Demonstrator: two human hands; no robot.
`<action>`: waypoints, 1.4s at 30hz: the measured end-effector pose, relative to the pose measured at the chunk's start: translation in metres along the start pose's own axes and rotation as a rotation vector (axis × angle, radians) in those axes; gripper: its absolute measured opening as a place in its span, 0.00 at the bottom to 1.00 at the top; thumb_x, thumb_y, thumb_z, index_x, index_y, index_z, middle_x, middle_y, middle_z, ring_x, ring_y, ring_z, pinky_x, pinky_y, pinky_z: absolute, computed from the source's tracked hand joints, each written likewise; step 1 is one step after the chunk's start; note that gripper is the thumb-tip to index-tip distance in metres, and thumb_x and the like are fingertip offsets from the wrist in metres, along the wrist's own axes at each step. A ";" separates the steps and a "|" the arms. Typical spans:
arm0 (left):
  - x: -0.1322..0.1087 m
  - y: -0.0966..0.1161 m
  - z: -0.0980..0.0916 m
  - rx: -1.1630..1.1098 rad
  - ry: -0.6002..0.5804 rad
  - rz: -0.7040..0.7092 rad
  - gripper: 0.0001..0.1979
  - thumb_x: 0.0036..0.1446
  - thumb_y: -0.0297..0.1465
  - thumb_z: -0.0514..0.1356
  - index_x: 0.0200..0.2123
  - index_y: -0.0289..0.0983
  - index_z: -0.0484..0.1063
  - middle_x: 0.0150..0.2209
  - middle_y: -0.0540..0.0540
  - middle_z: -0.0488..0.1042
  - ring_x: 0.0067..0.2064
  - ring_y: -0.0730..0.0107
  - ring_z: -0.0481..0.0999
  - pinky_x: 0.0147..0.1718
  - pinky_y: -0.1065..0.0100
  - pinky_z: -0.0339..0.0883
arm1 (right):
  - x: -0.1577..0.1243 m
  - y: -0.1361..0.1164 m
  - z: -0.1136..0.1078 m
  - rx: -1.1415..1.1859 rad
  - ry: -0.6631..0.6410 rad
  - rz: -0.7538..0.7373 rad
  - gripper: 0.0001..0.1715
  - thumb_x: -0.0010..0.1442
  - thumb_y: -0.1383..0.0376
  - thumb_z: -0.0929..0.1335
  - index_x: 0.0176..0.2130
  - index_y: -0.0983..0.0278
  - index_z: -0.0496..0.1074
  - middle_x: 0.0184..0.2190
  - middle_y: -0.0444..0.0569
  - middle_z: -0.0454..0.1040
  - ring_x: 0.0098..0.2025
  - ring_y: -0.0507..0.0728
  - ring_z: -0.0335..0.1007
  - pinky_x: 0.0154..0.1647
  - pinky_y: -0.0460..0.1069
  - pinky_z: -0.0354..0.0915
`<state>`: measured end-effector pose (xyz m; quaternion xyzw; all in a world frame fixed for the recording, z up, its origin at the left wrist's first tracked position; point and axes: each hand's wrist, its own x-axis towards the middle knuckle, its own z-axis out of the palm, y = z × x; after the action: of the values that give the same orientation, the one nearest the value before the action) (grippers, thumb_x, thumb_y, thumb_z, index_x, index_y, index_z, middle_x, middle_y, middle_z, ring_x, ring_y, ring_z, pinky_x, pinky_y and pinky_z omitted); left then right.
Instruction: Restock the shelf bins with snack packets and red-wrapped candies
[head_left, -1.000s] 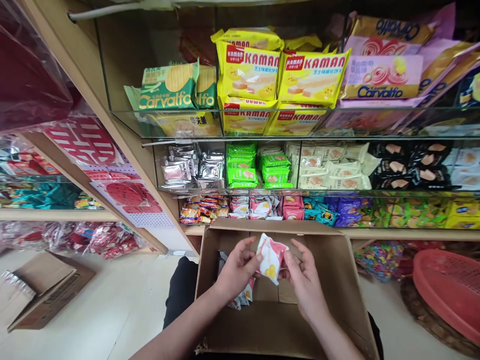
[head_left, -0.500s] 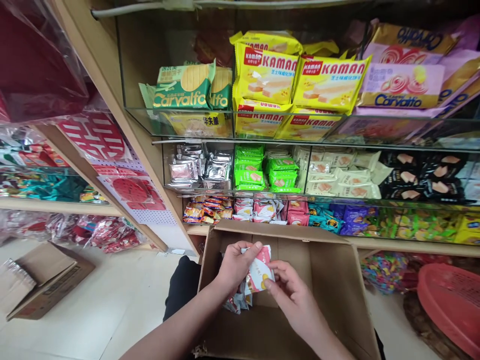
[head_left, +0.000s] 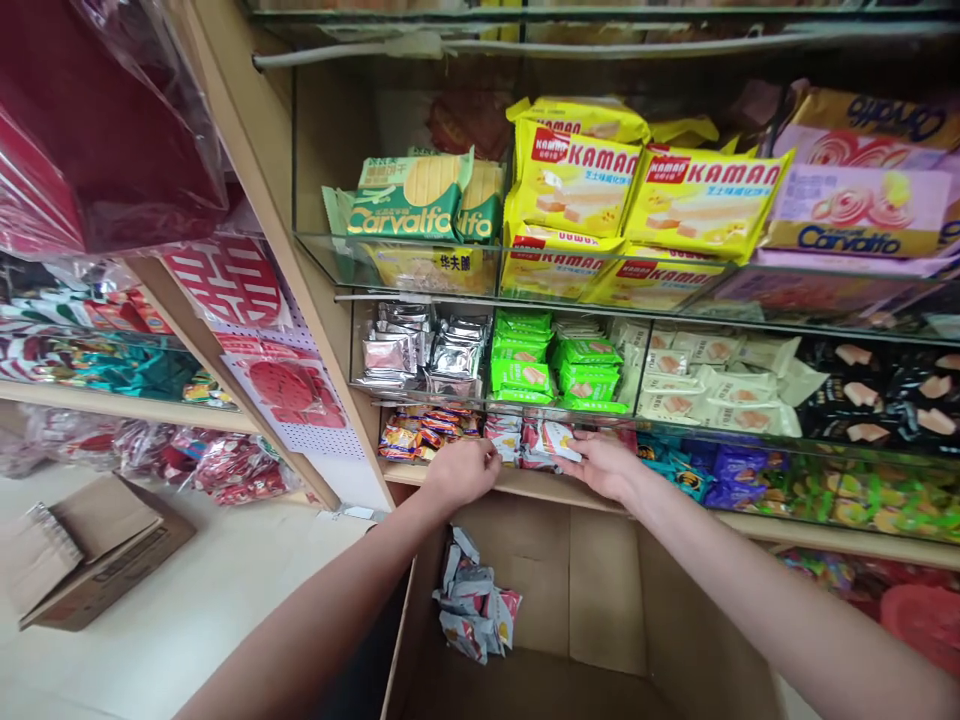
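My right hand (head_left: 606, 466) reaches to the bottom shelf and pinches a white-and-red snack packet (head_left: 556, 440) at its right end. That packet lies over similar packets in the row. To its left, my left hand (head_left: 460, 472) is closed at the shelf's front edge, fingers curled and no packet visible in them. Just behind it are more white-and-pink packets (head_left: 504, 432) and a heap of orange snack packets (head_left: 420, 432). Beneath my arms stands an open cardboard box (head_left: 609, 600); a small pile of silvery packets (head_left: 472, 605) lies in its left part.
Glass-fronted shelves above hold green packets (head_left: 523, 375), silver packets (head_left: 457, 355) and yellow wafer packs (head_left: 585, 180). The wooden shelf edge (head_left: 540, 486) runs above the box. Another carton (head_left: 112, 560) sits on the floor at left, and a red basket (head_left: 919, 620) at lower right.
Both hands have moved up and forward from above the box to the bottom shelf. My left hand has let go of the packet; my right hand still holds it. The view has shifted.
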<state>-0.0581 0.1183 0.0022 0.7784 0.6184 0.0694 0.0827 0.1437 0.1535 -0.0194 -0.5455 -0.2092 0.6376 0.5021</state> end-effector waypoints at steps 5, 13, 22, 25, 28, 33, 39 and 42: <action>-0.008 0.003 0.001 0.049 0.022 -0.028 0.18 0.55 0.36 0.43 0.33 0.38 0.71 0.34 0.42 0.74 0.37 0.62 0.73 0.34 0.65 0.62 | 0.043 0.021 0.026 0.125 0.058 -0.247 0.14 0.44 0.79 0.65 0.31 0.63 0.64 0.31 0.41 0.71 0.31 0.49 0.70 0.32 0.48 0.72; -0.006 -0.002 0.006 0.078 0.047 0.014 0.19 0.55 0.35 0.41 0.32 0.38 0.70 0.32 0.41 0.74 0.35 0.60 0.73 0.31 0.63 0.64 | 0.067 0.034 0.035 -0.061 0.117 -0.463 0.17 0.49 0.66 0.62 0.42 0.58 0.63 0.36 0.42 0.72 0.34 0.51 0.70 0.33 0.51 0.70; -0.006 0.001 0.002 0.040 0.041 0.010 0.18 0.55 0.35 0.42 0.31 0.37 0.70 0.33 0.41 0.74 0.35 0.60 0.73 0.32 0.63 0.63 | 0.076 0.041 0.030 -1.008 0.141 -0.504 0.17 0.53 0.62 0.58 0.36 0.68 0.70 0.33 0.59 0.73 0.36 0.62 0.71 0.32 0.52 0.66; -0.007 0.002 0.000 0.011 0.013 -0.023 0.19 0.55 0.35 0.42 0.32 0.37 0.71 0.34 0.40 0.74 0.37 0.59 0.73 0.33 0.62 0.63 | 0.073 0.039 0.035 -1.246 0.087 -0.579 0.16 0.53 0.62 0.60 0.37 0.68 0.70 0.39 0.63 0.71 0.44 0.66 0.66 0.42 0.56 0.61; -0.007 0.003 -0.002 -0.001 0.001 -0.038 0.19 0.55 0.36 0.42 0.32 0.37 0.71 0.34 0.40 0.74 0.37 0.59 0.73 0.34 0.62 0.63 | 0.070 0.034 0.039 -1.450 -0.006 -0.651 0.15 0.55 0.63 0.59 0.39 0.65 0.69 0.43 0.61 0.69 0.46 0.65 0.64 0.46 0.58 0.56; -0.006 0.002 -0.001 0.000 0.003 -0.030 0.18 0.55 0.35 0.42 0.32 0.37 0.71 0.34 0.40 0.74 0.37 0.59 0.73 0.34 0.62 0.63 | 0.068 0.028 0.029 -1.672 -0.119 -0.726 0.17 0.56 0.65 0.57 0.43 0.62 0.67 0.46 0.57 0.67 0.48 0.63 0.62 0.47 0.57 0.54; -0.004 0.001 0.002 0.011 0.020 -0.013 0.19 0.55 0.35 0.42 0.32 0.37 0.71 0.33 0.41 0.74 0.36 0.59 0.73 0.32 0.63 0.63 | 0.061 0.027 0.015 -1.898 -0.178 -0.903 0.21 0.59 0.64 0.52 0.48 0.65 0.63 0.42 0.57 0.70 0.43 0.62 0.66 0.43 0.54 0.58; -0.004 0.001 0.001 0.001 0.001 -0.037 0.18 0.55 0.36 0.42 0.33 0.37 0.71 0.34 0.41 0.74 0.37 0.60 0.73 0.34 0.63 0.63 | 0.061 0.024 0.010 -1.900 -0.199 -0.901 0.23 0.57 0.69 0.53 0.51 0.65 0.61 0.45 0.56 0.68 0.45 0.60 0.65 0.45 0.52 0.57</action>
<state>-0.0575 0.1137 0.0013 0.7667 0.6329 0.0678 0.0835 0.1312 0.1997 -0.0655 -0.5315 -0.8461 0.0082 0.0396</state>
